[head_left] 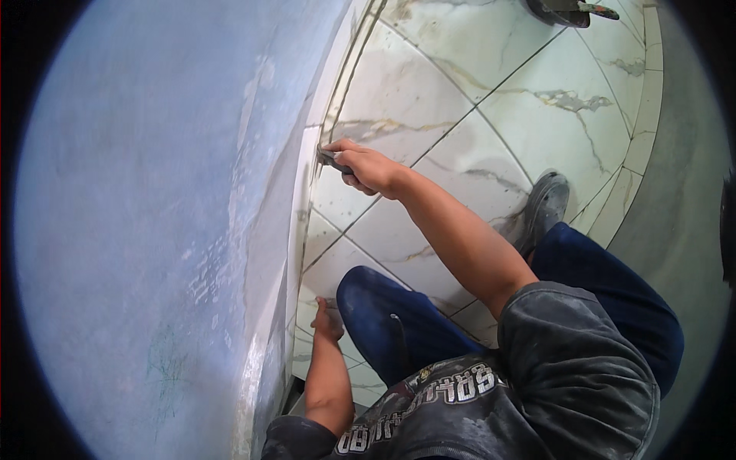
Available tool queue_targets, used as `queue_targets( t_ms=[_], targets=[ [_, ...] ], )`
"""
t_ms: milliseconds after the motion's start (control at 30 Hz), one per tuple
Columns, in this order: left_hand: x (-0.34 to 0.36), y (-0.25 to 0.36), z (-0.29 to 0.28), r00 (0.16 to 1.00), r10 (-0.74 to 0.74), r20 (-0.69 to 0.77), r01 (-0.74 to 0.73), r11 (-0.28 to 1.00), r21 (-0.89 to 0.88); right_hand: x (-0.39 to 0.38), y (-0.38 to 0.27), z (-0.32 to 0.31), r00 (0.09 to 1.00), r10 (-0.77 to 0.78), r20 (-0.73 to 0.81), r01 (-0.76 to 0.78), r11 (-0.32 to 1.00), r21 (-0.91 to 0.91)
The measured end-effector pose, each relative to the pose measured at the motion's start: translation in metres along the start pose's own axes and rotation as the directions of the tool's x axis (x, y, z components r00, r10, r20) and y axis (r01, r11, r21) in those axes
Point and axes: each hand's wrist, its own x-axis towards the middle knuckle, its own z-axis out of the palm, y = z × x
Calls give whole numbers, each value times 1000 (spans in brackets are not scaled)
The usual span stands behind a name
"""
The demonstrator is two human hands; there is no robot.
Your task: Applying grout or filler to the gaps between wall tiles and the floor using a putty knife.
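Pale blue, chalky paint covers the wall (138, 192) that fills the left of the frame, with a faint green scribble (165, 368) at the lower left and whitish blotches (211, 276) nearer its foot. Along that foot runs a white skirting strip (303, 184), bending from the top of the frame down toward the lower middle.

Just right of the strip, low in the frame, my left hand (328, 322) is down near the floor beside my knee; one finger or thumb points up, and I cannot tell whether the hand is gripping anything.

Higher up, left of the frame's centre, is the tool (334, 161): a small, narrow, dark grey piece, dull and smudged, its far end touching the seam where skirting meets floor. Much of it is hidden, so I cannot make out its full shape. My right hand (369, 172) is clamped on it, the fingers wrapped round its near end and the forefinger reaching forward along it.

Around and beyond lie glossy white floor tiles (429, 84), veined in grey and gold, with dark joints. My blue trousers (395, 322) and dusty dark shirt (491, 414) take up the lower middle. Farther right come my grey shoe (549, 201), a dark container (563, 14) cut off by the top edge with a handled implement across it, and a grey surface (690, 253) at the rim.
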Motion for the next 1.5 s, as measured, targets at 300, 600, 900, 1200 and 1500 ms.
queue_targets(
  t_ms=[300,600,900,1200,1500],
  targets=[
    [-111,55,250,637,756,149,-622,390,679,-40,-128,-180,891,-367,-268,436,855,279],
    [-127,45,500,805,542,-244,-111,541,834,43,-301,-349,662,-393,-638,345,916,-205],
    [-114,51,494,826,496,-268,-11,490,872,109,-358,-416,667,-354,-655,69,905,-419],
    [-118,52,492,839,480,-254,-11,482,876,126,-350,-412,703,-483,-522,50,766,-641],
    [-116,50,492,824,504,-259,-14,475,880,99,-306,-327,744,-353,-568,72,887,-457]
  ],
)
